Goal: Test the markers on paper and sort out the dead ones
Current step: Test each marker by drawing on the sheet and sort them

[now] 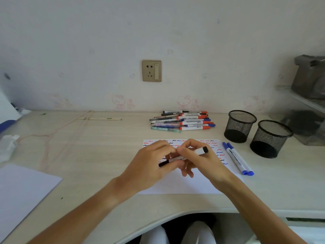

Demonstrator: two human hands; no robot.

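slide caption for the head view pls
Both hands hold a black marker over squiggle-covered paper.

The middle of the desk [105, 143] lay bare from the paper [190, 185] out to the left, broken only by a thin pink cord [52, 136] trailing across it. Behind the paper, a heap of markers [182, 121] blocked the way to the wall. To the right, two blue markers [237, 158] lay just beside the paper's edge, and beyond them two black mesh cups [240, 126] stood close together, leaving only a narrow gap. A white sheet [22, 189] covered the near left corner, with crumpled tissue [8, 147] behind it.
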